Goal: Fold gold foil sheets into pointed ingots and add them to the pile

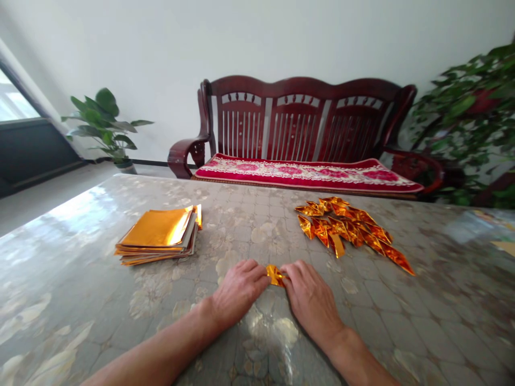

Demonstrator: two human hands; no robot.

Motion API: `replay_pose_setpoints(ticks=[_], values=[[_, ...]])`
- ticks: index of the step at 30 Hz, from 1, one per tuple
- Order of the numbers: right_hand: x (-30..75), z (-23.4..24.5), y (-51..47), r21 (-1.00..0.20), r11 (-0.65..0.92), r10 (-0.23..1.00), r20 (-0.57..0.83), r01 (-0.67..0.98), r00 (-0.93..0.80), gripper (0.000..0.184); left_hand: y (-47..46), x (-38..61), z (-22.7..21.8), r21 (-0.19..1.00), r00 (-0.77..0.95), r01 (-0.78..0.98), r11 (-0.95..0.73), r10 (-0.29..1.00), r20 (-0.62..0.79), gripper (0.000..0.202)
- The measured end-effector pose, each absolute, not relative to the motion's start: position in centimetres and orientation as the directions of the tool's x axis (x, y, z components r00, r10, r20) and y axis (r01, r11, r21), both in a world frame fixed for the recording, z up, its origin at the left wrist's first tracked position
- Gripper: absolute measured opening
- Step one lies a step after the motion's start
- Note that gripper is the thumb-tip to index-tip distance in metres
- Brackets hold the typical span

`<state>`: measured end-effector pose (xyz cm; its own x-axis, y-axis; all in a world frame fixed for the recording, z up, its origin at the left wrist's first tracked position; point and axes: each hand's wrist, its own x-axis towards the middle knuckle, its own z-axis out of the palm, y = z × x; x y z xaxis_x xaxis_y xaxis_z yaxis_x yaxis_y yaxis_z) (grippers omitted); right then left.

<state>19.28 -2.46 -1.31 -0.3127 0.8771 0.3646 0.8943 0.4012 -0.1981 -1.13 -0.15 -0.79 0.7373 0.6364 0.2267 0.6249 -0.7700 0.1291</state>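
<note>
A small piece of shiny gold foil paper (275,275), partly folded, lies between my two hands at the middle of the table. My left hand (244,284) grips its left side with the fingers closed together. At its right side, my right hand (308,289) pinches the edge, fingers curled. The fingertips hide both ends of the foil paper. To the left sits a stack of flat gold foil sheets (156,228), its edges uneven. On the right is a pile of folded, pointed gold foil pieces (350,228), overlapping each other.
The table (169,305) has a shiny patterned cover. A clear plastic bag (478,228) lies near its right edge. Behind the table stands a dark red wooden bench (298,128) with a floral seat cover (289,170). Potted plants (107,120) stand at both sides.
</note>
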Motion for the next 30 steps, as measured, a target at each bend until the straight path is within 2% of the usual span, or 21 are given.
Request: replay_pose_setpoints(ticks=[7, 13, 19, 24, 30], values=[[19.9, -0.6, -3.0, -0.097, 0.481, 0.827, 0.379, 0.871, -0.414, 0.002, -0.3, -1.2, -0.1, 0.104, 0.725, 0.659, -0.745, 0.666, 0.178, 0.010], [19.3, -0.7, -3.0, 0.079, 0.447, 0.812, 0.383, 0.891, -0.441, 0.010, -0.3, -0.7, -0.3, 0.024, 0.715, 0.688, -0.725, 0.683, 0.148, 0.005], [18.9, -0.8, -3.2, 0.166, 0.457, 0.800, 0.353, 0.874, -0.485, 0.013, -0.5, -0.4, -0.1, -0.007, 0.712, 0.698, -0.716, 0.694, 0.104, 0.007], [18.8, -1.0, -3.2, 0.194, 0.465, 0.783, 0.363, 0.864, -0.504, 0.013, -0.5, 0.1, 0.5, -0.067, 0.726, 0.687, -0.723, 0.686, 0.045, 0.007], [18.8, -1.1, -3.0, 0.159, 0.462, 0.780, 0.395, 0.872, -0.485, 0.013, -0.3, 0.6, 0.9, -0.143, 0.752, 0.653, -0.744, 0.659, 0.007, 0.008]])
